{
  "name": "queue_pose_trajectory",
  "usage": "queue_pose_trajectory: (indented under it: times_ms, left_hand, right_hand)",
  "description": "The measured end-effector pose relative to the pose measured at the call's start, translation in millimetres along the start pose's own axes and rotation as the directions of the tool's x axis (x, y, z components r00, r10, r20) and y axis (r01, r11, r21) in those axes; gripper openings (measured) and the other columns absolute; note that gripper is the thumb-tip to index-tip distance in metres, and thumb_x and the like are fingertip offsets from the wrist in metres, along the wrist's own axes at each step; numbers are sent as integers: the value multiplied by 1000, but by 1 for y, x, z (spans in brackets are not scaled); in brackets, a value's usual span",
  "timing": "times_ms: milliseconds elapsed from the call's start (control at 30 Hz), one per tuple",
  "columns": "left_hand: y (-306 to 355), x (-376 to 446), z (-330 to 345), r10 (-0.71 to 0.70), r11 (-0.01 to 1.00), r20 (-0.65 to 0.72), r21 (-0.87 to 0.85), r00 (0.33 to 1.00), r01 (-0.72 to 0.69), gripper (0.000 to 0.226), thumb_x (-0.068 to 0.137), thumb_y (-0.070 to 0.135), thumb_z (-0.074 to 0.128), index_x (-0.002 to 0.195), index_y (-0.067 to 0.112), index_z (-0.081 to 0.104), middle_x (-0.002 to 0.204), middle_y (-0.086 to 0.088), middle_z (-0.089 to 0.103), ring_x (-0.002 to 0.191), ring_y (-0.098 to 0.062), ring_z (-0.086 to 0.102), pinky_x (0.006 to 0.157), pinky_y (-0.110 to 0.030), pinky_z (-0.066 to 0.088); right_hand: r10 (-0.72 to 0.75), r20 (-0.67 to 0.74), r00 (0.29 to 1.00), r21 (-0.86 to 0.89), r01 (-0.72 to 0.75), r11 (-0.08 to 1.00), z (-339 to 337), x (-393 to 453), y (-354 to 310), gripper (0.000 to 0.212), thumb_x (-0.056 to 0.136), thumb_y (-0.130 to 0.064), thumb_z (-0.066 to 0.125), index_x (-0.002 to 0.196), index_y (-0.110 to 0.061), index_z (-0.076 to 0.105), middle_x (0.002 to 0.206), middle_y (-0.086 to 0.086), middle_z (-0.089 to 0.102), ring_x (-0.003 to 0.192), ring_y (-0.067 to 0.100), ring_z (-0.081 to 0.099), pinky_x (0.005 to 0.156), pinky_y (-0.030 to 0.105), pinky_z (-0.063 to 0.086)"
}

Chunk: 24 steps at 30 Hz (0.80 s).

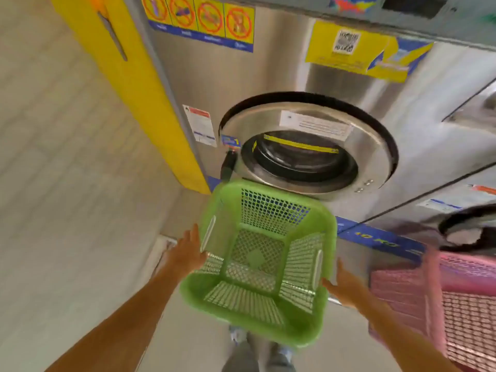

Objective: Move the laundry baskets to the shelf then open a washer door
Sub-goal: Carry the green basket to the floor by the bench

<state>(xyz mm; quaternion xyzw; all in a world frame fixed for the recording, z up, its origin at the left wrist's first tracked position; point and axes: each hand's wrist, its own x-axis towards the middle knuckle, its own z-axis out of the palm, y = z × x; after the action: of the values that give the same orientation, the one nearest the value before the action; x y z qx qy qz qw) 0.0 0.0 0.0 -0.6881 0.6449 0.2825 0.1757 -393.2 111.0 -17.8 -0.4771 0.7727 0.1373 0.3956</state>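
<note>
- The empty green perforated plastic laundry basket (259, 261) sits lower centre, below the steel round washer door (308, 146).
- Left hand (188, 253) and right hand (342, 287) flank it, spread wide, holding nothing.
- Probably light and stiff (grip the side rims).

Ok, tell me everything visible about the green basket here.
The green basket is a square, lattice-walled tub, plastic by the look of it, with a broad rim and pale handle slots on two sides. It is empty and stands before the washer door. The left hand and right hand flank it, fingers open.

Bare forearms (128, 312), grey trousers (241, 355)
</note>
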Motion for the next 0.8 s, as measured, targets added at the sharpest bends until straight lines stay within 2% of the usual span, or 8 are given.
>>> queue_pose_trajectory:
  times_ms: [100, 167, 267, 367, 433, 567, 700, 800]
  left_hand:
    - [0, 14, 24, 33, 996, -72, -78, 997, -39, 82, 95, 23, 52, 154, 9, -2, 142, -22, 38, 118, -42, 53, 89, -51, 46]
    - [0, 18, 32, 35, 994, -122, -102, 992, -48, 85, 91, 10, 54, 155, 11, -2, 135, -23, 42, 108, -42, 57, 80, -50, 50]
    - [-12, 5, 50, 1, 990, -121, -141, 993, -18, 101, 79, -6, 60, 154, 20, -2, 132, -24, 43, 93, -38, 62, 68, -47, 55]
    - [-30, -32, 70, -70, 970, -57, -239, 996, 55, 110, 73, -7, 66, 150, 32, -3, 130, -21, 44, 74, -28, 61, 51, -38, 51]
    - [-47, -68, 92, -132, 945, -40, -307, 990, 114, 108, 76, -3, 67, 149, 35, -3, 128, -19, 48, 77, -27, 62, 53, -37, 54]
    - [-90, -150, 133, -235, 849, 14, -484, 972, 213, 92, 85, 16, 65, 151, 29, 3, 126, -15, 48, 93, -31, 63, 73, -45, 56]
    - [-150, -238, 203, -393, 675, 106, -641, 913, 365, 91, 88, 29, 62, 154, 25, 0, 133, -15, 46, 111, -37, 59, 90, -53, 51]
    - [-191, -304, 266, -496, 520, 159, -733, 854, 439, 92, 89, 27, 60, 155, 21, -4, 145, -17, 38, 122, -40, 53, 97, -55, 48]
  right_hand:
    - [13, -63, 998, 161, -3, 987, 23, 21, 1, 89, 94, -35, 58, 153, -1, 1, 145, 29, 41, 127, 44, 49, 100, 42, 41]
    - [32, -145, 989, 227, 2, 974, 31, 28, -1, 84, 92, -23, 61, 152, 0, 7, 138, 34, 47, 119, 50, 53, 95, 46, 43]
    - [29, -210, 977, 227, 20, 974, 43, 19, -4, 75, 87, -8, 64, 146, 1, 20, 123, 38, 54, 106, 53, 58, 87, 50, 48]
    - [18, -201, 979, 173, 17, 985, 49, 5, -6, 71, 82, 0, 63, 140, 6, 23, 116, 40, 56, 98, 54, 61, 80, 51, 50]
    - [-44, -191, 981, 115, 67, 991, 53, -15, -12, 70, 81, 3, 62, 139, 6, 24, 115, 40, 56, 96, 55, 61, 81, 53, 51]
    - [-241, -147, 959, -27, 239, 971, 75, -42, -31, 72, 84, -2, 64, 142, 0, 22, 118, 35, 56, 95, 54, 63, 80, 53, 50]
    - [-349, -36, 936, -179, 338, 924, 123, -55, -78, 71, 82, -3, 65, 138, -14, 23, 105, 33, 63, 87, 50, 66, 69, 46, 49]
    - [-443, 83, 893, -271, 448, 852, 167, -79, -129, 59, 84, -6, 66, 131, -11, 30, 93, 26, 67, 80, 45, 68, 64, 38, 48]
